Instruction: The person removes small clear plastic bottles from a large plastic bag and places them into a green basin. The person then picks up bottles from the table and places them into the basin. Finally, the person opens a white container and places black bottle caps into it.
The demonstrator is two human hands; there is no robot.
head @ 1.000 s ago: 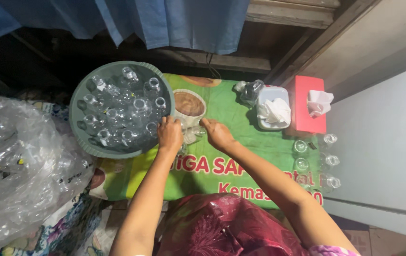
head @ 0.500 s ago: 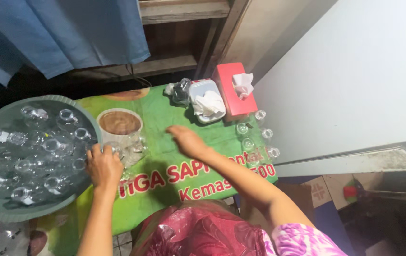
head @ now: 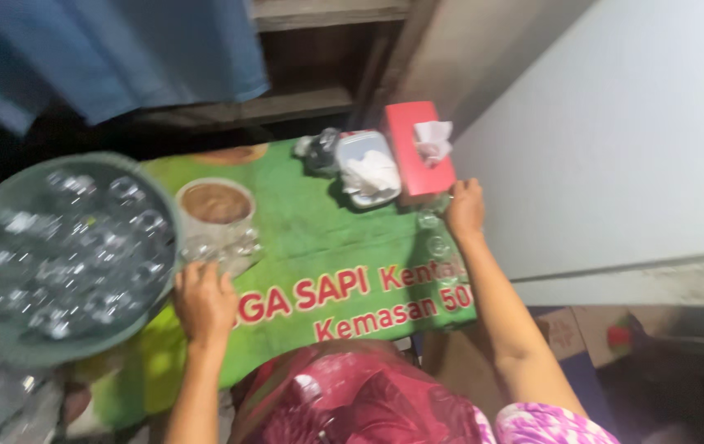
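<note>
My left hand (head: 204, 302) rests on the green printed tablecloth (head: 319, 238), its fingers touching clear glasses (head: 224, 247) beside the round grey tray (head: 6, 345) filled with several upturned glasses. My right hand (head: 465, 209) reaches to the table's right edge, at a row of small clear glasses (head: 433, 233) next to the red tissue box (head: 416, 148). Blur hides whether the right hand grips a glass.
A white lidded container (head: 368, 168) and a dark crumpled object (head: 321, 152) sit by the tissue box. A white wall (head: 615, 123) borders the table's right side. Blue cloth (head: 122, 49) hangs at the back. A red plastic bag (head: 352, 403) lies at my lap.
My right hand has moved from the table's middle to the glasses at the right edge. The left hand stays by the tray. The view has shifted right.
</note>
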